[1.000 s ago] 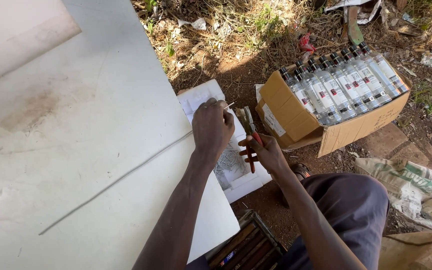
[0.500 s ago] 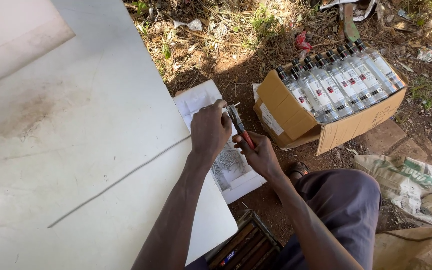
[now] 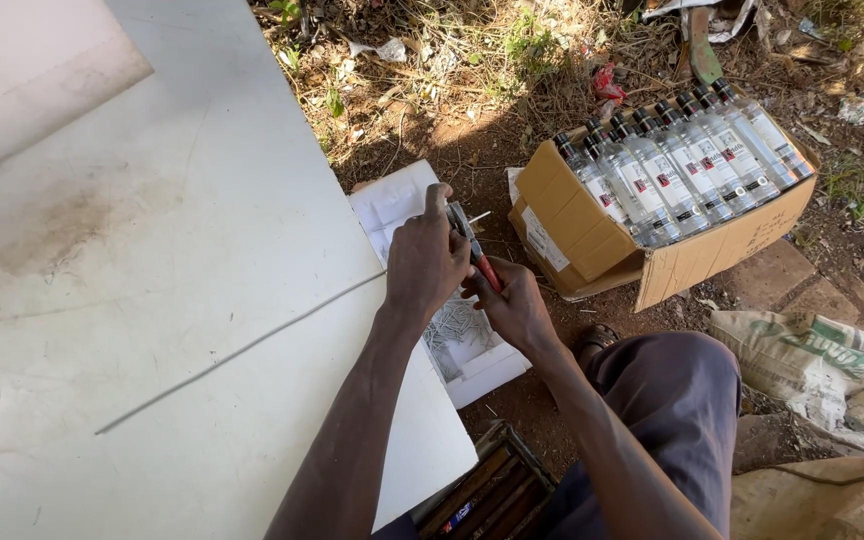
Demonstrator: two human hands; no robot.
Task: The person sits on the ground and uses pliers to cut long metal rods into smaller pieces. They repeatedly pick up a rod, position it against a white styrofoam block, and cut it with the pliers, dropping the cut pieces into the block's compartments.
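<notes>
Bare red-brown earth strewn with dry grass and litter lies at the far side, and a large white board [image 3: 152, 300] with a faint scuff fills the left of the view.

The left hand [image 3: 424, 262] rests over the board's right edge, fingers curled shut around the head end of a pair of pliers [image 3: 472, 245] with red handles; a thin metal nail or wire end [image 3: 480, 216] sticks out to the right of the tool's nose, though the knuckles hide how it is gripped. The right hand [image 3: 515, 305], just near and right of the left and touching it, has its fingers closed on the red handles. Both hands work the one tool together.

Under them sits a shallow white tray [image 3: 462, 345] holding a heap of small grey nails [image 3: 457, 328], lying partly on the ground beside the board. Further right stands an open cardboard carton [image 3: 592, 250] packed with clear bottles [image 3: 672, 165] with dark caps. At the near edge is a slatted wooden crate [image 3: 487, 495], and a printed sack [image 3: 812, 365] lies on the ground at the right, beyond the person's dark trouser knee.

By my reading, the step is gripping or straightening a nail in the pliers; the move in hand calls for a firm squeeze on the handles and a steady left hand.
</notes>
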